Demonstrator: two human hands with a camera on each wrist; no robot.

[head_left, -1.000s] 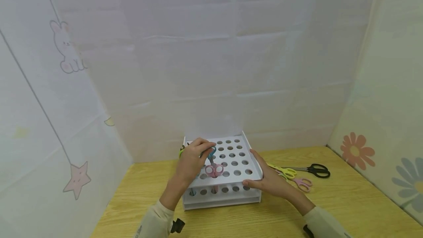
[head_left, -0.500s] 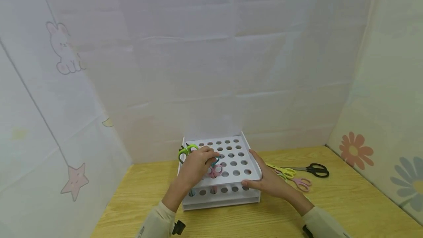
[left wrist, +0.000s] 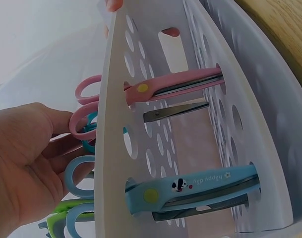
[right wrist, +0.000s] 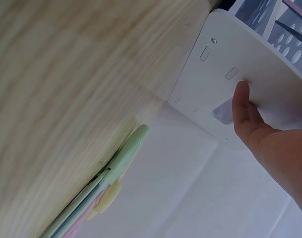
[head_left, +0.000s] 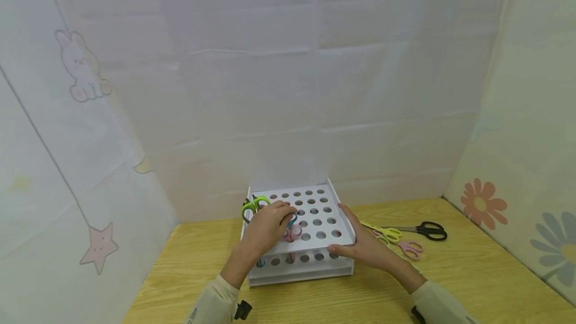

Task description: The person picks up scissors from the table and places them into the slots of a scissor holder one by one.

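Note:
My left hand [head_left: 265, 226] pinches the teal handle loops of a pair of scissors [head_left: 294, 220] at a white rack [head_left: 310, 247] full of round holes. In the left wrist view, the metal blades [left wrist: 175, 112] pass through the rack's upper panel and reach the lower one. Pink scissors [left wrist: 178, 86] and light blue scissors [left wrist: 195, 191] stand in front-row holes. Behind my left hand are green-handled scissors [head_left: 254, 205]. My right hand [head_left: 366, 244] grips the rack's right side, thumb over the front corner; in the left wrist view a fingertip [left wrist: 171, 31] shows in the side cutout.
On the wooden table [head_left: 468, 274] right of the rack lie black-handled scissors [head_left: 431, 231], yellow-handled scissors [head_left: 390, 234] and pink-handled scissors [head_left: 411, 250]. White sheeting [head_left: 288, 89] with printed drawings walls in the back and sides.
My left hand has lowered the teal scissors further down into the rack, uncovering the green scissors behind it. My right hand keeps its grip on the rack's side.

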